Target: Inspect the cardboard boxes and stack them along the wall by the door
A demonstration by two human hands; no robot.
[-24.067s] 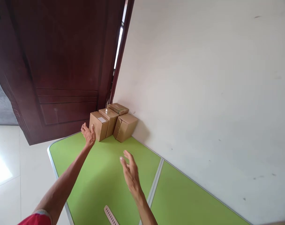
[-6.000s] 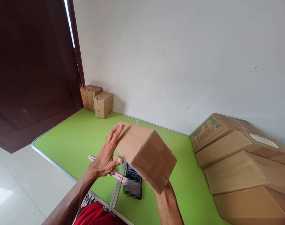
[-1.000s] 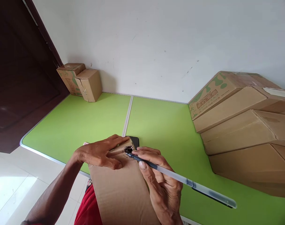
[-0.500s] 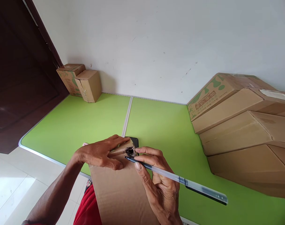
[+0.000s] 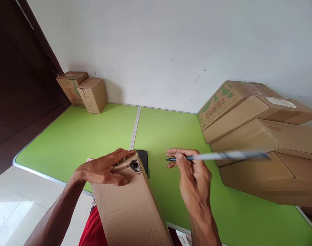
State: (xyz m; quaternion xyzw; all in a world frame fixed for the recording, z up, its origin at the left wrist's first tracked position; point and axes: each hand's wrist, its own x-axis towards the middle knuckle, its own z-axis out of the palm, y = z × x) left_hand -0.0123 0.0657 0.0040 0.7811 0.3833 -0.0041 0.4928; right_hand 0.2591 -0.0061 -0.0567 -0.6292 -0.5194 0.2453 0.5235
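Observation:
A cardboard box stands tilted toward me at the near edge of the table. Across its top end lies my left hand, thumb on the near face and fingers over the upper edge, holding it steady. Close to the top right corner of the box is a torn hole ringed with black ink scribbles. My right hand is closed around a clear ballpoint pen, its dark tip pointing left, apart from the box. A flat black object lies partly hidden behind the box.
Several cardboard boxes lean in a row on the right of the green table. Two smaller boxes stand at the back left, near a dark door. A white wall borders the far side.
My right hand has moved right, taking the pen away from the hole, and the pen is now nearly level. My left hand stays on the box. The view has shifted slightly.

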